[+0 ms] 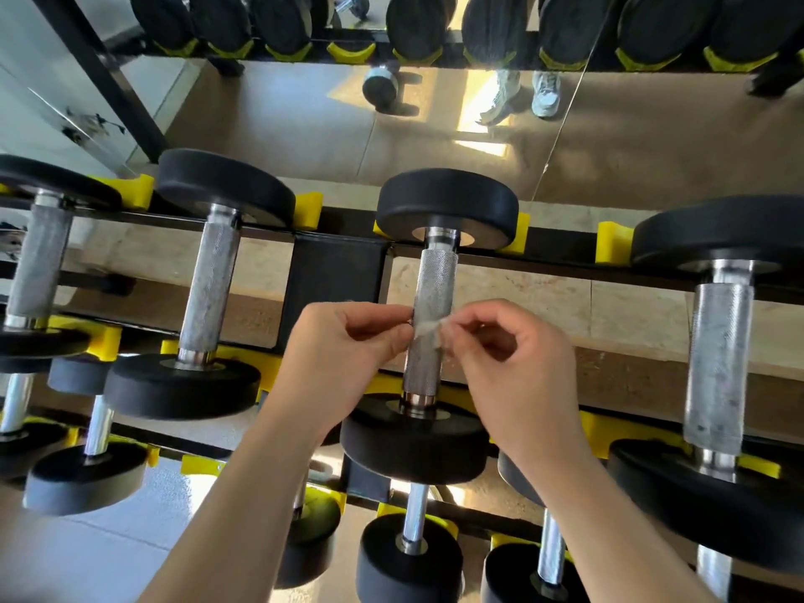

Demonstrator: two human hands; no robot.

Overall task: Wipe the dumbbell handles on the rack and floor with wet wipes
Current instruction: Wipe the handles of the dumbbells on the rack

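Fingers [460, 327] of the right hand [513, 363] and left hand [343, 354] are curled, each pinching one end of a small wipe [428, 329] stretched across the knurled handle [436, 285] of the middle dumbbell [448, 206], which lies on the rack [335, 276] in yellow cradles [520, 232].

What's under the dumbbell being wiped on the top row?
Beneath the dumbbell, a lower rack tier holds smaller dumbbells in yellow cradles, over tiled floor. The forearms cover part of that tier.
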